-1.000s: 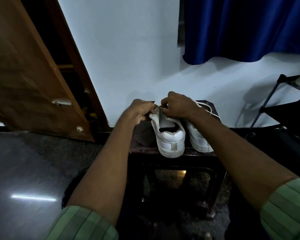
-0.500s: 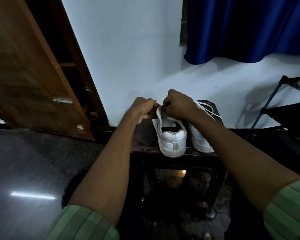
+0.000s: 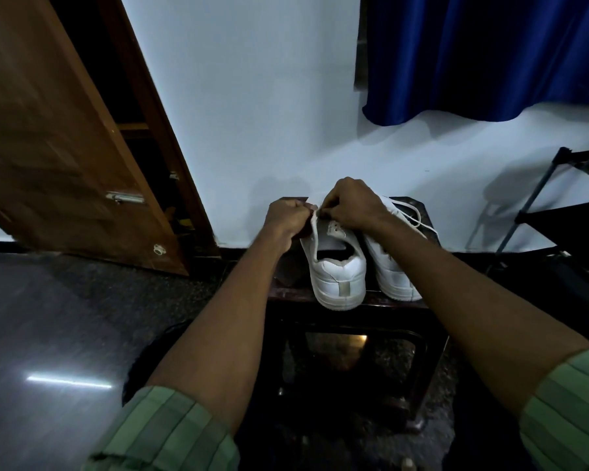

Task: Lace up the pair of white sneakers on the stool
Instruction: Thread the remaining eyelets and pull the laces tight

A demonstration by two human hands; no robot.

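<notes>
Pinching the lace from both sides, the left hand and right hand meet, fingers curled, over the throat of the left sneaker, probably to steady the tip for an eyelet. Both shoes sit heel-toward-camera on the dark stool against the wall, the right sneaker just beside its mate (its lace trails loose behind the wrist), so each stays within easy reach.
</notes>
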